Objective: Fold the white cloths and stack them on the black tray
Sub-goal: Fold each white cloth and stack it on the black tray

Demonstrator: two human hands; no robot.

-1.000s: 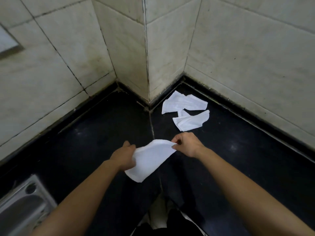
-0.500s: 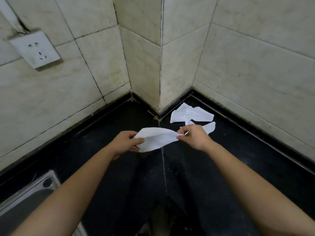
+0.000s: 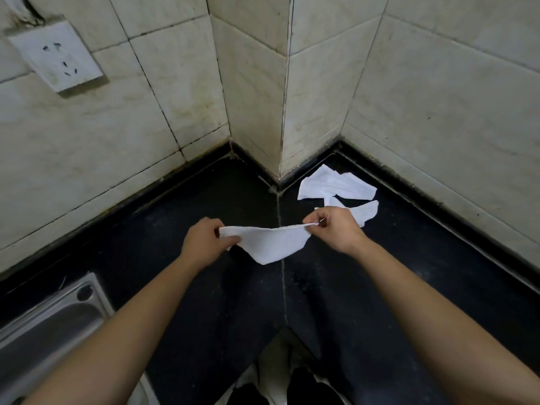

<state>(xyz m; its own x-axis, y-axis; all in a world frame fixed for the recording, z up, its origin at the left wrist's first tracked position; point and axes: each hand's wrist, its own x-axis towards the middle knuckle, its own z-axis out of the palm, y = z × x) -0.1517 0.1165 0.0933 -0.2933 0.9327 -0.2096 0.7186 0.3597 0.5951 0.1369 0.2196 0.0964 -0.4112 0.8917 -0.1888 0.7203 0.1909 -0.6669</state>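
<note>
cloth over a corner counter
the held cloth (image 3: pixel 271 244) hung between the left hand (image 3: pixel 204 244) and right hand (image 3: pixel 336 232), above the counter (image 3: pixel 409 273). two loose cloths (image 3: pixel 333 187) lay on the counter behind the right hand, by the wall corner (image 3: pixel 285 112). a sink (image 3: pixel 43 325) sat at near left, and a socket (image 3: pixel 57 54) was on the wall above it.

A single wide-angle camera on the person's head looks forward and down onto a glossy black stone bench (image 3: pixel 380 287), facing the jutting corner of cream tiled wall (image 3: pixel 254 97) beyond the fingers (image 3: pixel 327 221). It sits close: both bare forearms enter from the bottom edge, and the left hand (image 3: pixel 204 244) and right hand (image 3: pixel 336 232), pinching a limp white cloth (image 3: pixel 271 244) between them, fall near mid-frame. Left of the fingers and nearer the camera, a brushed steel sink (image 3: pixel 43 325) is cut by the frame edge; a white wall socket (image 3: pixel 55 55) shows high up on the left.
</note>
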